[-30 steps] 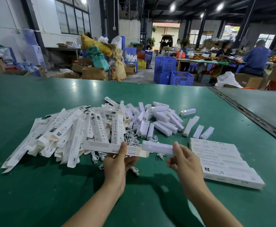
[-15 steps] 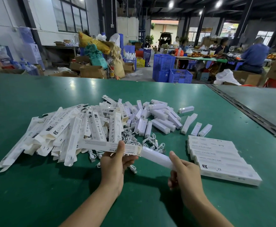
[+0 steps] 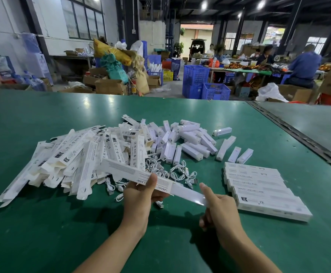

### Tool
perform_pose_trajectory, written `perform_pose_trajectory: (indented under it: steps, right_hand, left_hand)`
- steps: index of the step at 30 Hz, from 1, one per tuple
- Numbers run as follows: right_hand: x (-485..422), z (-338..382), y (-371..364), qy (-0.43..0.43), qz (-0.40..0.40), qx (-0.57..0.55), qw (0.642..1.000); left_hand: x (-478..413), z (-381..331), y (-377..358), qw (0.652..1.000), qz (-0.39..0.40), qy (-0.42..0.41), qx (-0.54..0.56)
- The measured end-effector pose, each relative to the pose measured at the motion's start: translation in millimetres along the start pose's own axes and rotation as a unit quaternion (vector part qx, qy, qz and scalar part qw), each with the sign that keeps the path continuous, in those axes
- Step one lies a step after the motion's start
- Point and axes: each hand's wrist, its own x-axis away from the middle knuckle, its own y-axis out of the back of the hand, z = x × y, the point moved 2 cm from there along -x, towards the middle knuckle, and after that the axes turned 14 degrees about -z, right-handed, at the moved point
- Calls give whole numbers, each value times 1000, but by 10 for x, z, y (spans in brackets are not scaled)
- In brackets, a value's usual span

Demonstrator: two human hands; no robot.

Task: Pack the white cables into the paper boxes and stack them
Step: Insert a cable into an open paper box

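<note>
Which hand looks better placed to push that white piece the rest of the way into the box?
Probably the right hand: its thumb rests on the free end of the white piece, while the left hand grips the box and steadies it.

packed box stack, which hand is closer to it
Right. The right hand, pinching the white insert, sits just left of the packed box stack; the left hand is farther left, gripping the long paper box.
</note>
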Motion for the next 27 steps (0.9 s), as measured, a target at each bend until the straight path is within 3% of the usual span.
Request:
perform_pose_trajectory:
  steps: [10,14,27]
  right_hand:
    - [75,19,-99,-28,55,-123,990]
    - [48,14,-111,-22,52,-167,984]
    - [77,-18,-138,42,128,-109,985]
  left_hand:
    - [33,0,-24,1000,17,7,6]
    - [33,12,-28,996,75,32,30]
    - [61,40,-43,995,90,33,8]
